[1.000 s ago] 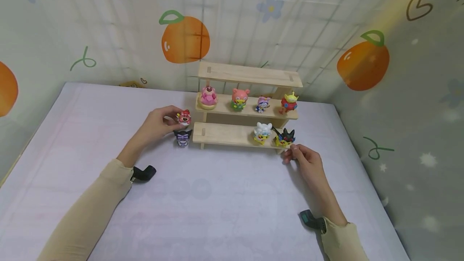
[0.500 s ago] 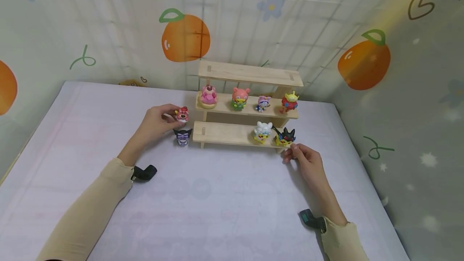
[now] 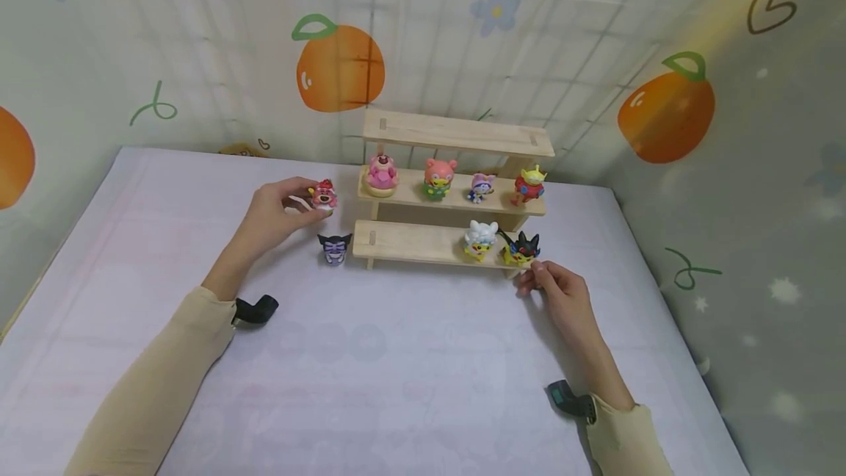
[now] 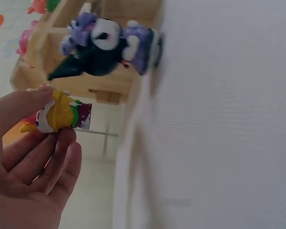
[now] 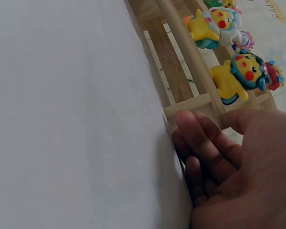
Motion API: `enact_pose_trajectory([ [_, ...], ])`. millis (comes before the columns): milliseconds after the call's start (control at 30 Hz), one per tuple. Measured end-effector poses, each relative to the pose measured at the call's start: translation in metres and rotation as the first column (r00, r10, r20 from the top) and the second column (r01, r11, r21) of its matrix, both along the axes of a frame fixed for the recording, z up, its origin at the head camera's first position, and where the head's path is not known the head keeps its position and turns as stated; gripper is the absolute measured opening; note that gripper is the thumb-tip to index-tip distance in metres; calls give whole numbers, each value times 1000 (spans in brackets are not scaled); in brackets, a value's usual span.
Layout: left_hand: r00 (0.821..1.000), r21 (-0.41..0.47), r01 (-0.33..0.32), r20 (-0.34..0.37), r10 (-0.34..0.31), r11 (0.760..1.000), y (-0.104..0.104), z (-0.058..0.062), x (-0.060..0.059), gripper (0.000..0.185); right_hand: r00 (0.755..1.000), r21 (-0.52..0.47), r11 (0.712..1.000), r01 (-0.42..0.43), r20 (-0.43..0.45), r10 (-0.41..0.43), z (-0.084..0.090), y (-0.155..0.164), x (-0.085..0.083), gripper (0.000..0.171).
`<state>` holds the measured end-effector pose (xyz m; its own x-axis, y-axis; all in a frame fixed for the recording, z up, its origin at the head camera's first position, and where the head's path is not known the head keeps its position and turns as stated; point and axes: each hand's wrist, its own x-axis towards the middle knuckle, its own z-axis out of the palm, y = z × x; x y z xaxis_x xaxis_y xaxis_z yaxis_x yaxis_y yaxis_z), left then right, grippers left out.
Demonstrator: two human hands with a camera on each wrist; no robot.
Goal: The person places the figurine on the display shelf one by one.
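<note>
Our left hand pinched the red bear figurine just left of the wooden shelf, right hand curled on its corner; best kept upright, clearing the purple figurine.

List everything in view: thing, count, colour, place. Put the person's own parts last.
wooden shelf: 1, pale wood, three tiers, at the table's back.
middle-tier figures: 4, mostly pink, purple and red, in a row.
bottom-tier figures: 2, yellow, one white-topped, one black-topped, at the right end.
purple figure: 1, purple and black, on the table left of the shelf.
red figure: 1, red and pink, held above the purple figure.
table: 1, white.
wall covering: pale, printed with oranges.
left hand: pinches the red figure.
right hand: fingers at the shelf's right end.
</note>
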<state>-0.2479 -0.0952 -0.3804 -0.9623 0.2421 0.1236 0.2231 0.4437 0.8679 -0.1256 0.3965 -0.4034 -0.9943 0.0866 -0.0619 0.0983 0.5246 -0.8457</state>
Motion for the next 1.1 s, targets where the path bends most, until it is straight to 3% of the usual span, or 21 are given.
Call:
enact_pose_trajectory([
  [267,998,33,56,-9,-56,998,8,20,15,50,1000,13,1000,-19,16,19,4,1,-1,53],
  [500,992,37,117,-42,-116,992,23,28,28,48,1000,3,1000,-20,-1,20,1,0,-2,53],
  [800,980,59,191,-63,-187,980,50,32,46,48,1000,6,1000,-22,-7,22,0,0,-1,53],
  [1100,974,18,208,-91,-206,978,77,24,57,44,1000,20,1000,-9,20,9,2,1,0,53],
])
